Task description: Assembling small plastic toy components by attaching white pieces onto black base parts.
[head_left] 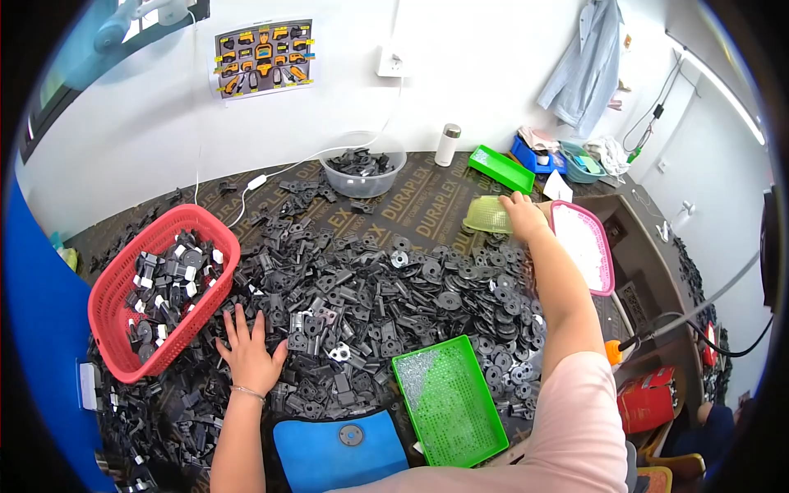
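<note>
My left hand (pixel 251 355) lies with its fingers spread on a wide heap of small black plastic parts (pixel 370 296), just beside a red plastic basket (pixel 160 361). Inside that basket are black parts with white pieces on some of them. Farther off to the right, my right hand (pixel 523 215) is closed on the edge of a small yellow-green basket (pixel 486 215), which looks tilted. Its inside cannot be seen. A pink basket (pixel 610 275) holding white pieces stands right next to my right forearm. One round dark part (pixel 351 435) rests on a blue mat (pixel 312 452) in front of me.
A green perforated tray (pixel 460 411) lies near my right arm. Along the wall stand a clear bowl (pixel 394 181) of black parts, a white bottle (pixel 447 146), another green tray (pixel 501 170) and a blue bin (pixel 538 156). An orange-tipped tool (pixel 614 352) hangs at the right.
</note>
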### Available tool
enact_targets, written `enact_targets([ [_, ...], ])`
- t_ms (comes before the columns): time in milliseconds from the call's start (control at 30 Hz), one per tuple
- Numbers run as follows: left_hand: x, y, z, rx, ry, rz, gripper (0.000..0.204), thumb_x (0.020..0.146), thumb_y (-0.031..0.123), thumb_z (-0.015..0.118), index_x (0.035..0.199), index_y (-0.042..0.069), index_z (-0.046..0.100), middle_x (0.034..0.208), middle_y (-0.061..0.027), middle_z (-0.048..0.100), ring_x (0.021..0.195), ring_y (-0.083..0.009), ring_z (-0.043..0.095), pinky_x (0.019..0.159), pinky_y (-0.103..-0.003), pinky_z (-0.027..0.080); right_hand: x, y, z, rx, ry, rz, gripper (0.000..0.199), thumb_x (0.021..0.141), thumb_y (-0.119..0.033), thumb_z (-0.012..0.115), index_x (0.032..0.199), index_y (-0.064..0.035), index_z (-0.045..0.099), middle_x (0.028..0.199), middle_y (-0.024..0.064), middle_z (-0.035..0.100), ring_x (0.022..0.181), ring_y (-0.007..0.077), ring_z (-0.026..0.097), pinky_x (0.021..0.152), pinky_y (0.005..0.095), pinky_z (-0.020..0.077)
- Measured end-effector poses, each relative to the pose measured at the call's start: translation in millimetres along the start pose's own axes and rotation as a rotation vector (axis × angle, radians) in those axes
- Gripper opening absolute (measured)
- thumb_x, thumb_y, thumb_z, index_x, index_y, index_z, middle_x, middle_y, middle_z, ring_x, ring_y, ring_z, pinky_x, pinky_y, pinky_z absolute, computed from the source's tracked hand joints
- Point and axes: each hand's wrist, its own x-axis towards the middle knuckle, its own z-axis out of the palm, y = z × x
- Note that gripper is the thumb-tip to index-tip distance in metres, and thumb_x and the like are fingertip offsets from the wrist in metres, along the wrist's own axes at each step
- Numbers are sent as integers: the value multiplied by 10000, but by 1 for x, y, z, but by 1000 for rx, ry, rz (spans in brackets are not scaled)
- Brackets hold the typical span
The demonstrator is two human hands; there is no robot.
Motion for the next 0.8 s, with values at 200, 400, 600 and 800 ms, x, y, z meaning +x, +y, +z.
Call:
enact_targets([
  [200,6,5,4,-6,2,13,690,815,429,635,1391,108,434,1561,-169,156,1448,-363,82,1049,-694,163,-33,33,-32,52,-431,267,1042,472,-73,843,1393,-130,358,1341,208,443,1195,373,508,967,424,476],
  [400,-14,-6,0,-6,-17,-21,776,823,494,613,1438,97,355,1562,-182,134,1451,-357,73,1057,-691,144,-88,8,-97,257,-712,280,1005,515,-158,854,1403,-137,383,1274,183,541,990,328,640,674,417,594],
  [600,-28,23,-31,1,313,158,902,754,431,717,1462,78,284,1572,-161,113,1457,-331,78,1060,-687,87,-126,-2,-162,180,-904,355,814,566,-261,857,1267,-3,534,1289,212,547,934,329,660,674,408,596],
  [800,-84,49,-47,-4,300,266,857,738,414,739,1429,94,345,1567,-162,125,1453,-347,89,1060,-686,90,-175,-19,-208,25,-673,217,715,529,-290,859,1101,59,610,1154,254,609,917,345,657,768,393,563],
])
